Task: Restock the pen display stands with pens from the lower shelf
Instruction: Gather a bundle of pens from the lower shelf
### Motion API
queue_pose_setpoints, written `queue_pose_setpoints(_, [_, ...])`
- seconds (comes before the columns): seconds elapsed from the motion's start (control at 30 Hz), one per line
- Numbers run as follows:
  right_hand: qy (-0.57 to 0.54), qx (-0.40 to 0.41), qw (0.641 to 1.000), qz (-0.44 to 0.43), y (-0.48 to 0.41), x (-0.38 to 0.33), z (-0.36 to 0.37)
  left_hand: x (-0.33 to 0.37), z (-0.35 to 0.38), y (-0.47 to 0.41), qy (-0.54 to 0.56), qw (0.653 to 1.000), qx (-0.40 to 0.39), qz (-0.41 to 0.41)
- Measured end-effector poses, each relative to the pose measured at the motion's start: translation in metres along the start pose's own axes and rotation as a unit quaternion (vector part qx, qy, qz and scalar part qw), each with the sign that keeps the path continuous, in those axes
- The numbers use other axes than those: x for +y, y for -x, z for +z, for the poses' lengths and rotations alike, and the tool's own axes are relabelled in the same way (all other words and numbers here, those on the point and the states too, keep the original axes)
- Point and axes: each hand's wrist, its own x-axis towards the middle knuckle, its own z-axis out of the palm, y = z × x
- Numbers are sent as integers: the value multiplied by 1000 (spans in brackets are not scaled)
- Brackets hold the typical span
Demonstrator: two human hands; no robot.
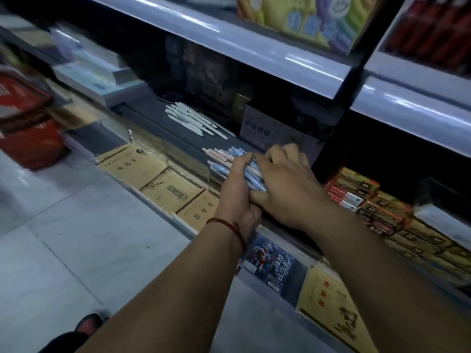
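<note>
Early stage: pens are being gathered, and no stand is seen being filled.

The left hand (235, 182) and right hand (285, 184) grip 1 bundle of blue and pink pens (224, 161) just over the dark lower shelf (158, 115). The left fingers (243, 160) wrap it from the near side and the right curl over its top. White pens (193, 121) lie farther back, untouched. No display stand is in view, so I judge the restocking not yet begun.
</note>
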Motion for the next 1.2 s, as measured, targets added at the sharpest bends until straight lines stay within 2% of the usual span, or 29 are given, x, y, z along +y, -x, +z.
queue_pose_setpoints(0.07, [25,31,999,-6,33,-7,-15,-4,8,33,-11,1000,3,9])
queue_pose_setpoints(0.13, [-1,80,997,-21,64,-10,-32,-6,14,59,-8,1000,4,19])
queue_pose_setpoints(0.2, [-89,137,986,-16,93,-11,-49,-2,29,85,11,1000,9,20])
queue_pose_setpoints(0.23, [-171,171,970,3,106,-12,-55,1,38,98,20,999,15,33])
queue_pose_setpoints(0.3, [-366,240,897,67,127,-17,-68,5,56,123,27,998,18,61])
queue_pose_setpoints(0.37, [-512,293,798,127,142,-30,-81,5,77,146,10,997,16,75])
queue_pose_setpoints(0.47, [-623,383,653,199,159,-40,-106,-2,108,175,-3,996,5,93])
queue_pose_setpoints(0.53, [-663,411,581,232,171,-40,-124,-8,125,192,3,995,-15,97])
queue_pose_setpoints(0.57, [-667,416,569,241,177,-39,-130,-11,131,200,-1,995,-26,100])
queue_pose_setpoints(0.73, [-639,428,585,258,196,-33,-153,-36,155,227,-46,993,-70,87])
queue_pose_setpoints(0.83, [-584,455,605,294,199,-25,-161,-44,168,234,-47,990,-92,92])
queue_pose_setpoints(0.9, [-595,453,595,296,200,-22,-165,-43,176,237,-50,990,-95,96])
queue_pose_setpoints(0.93, [-639,437,563,288,200,-21,-165,-41,180,237,-48,989,-86,106])
queue_pose_setpoints(0.97, [-710,410,500,279,198,-19,-165,-38,184,237,-46,988,-76,125])
queue_pose_setpoints(1.03, [-850,330,324,252,198,-14,-165,-32,189,235,-76,976,-73,193])
queue_pose_setpoints(1.07, [-888,300,252,239,196,-11,-164,-30,190,234,-122,961,-90,232])
queue_pose_setpoints(1.1, [-907,285,212,228,194,-11,-162,-30,191,233,-184,939,-112,267])
queue_pose_setpoints(1.2, [-924,281,151,211,188,-16,-158,-35,190,232,-341,874,-170,303])
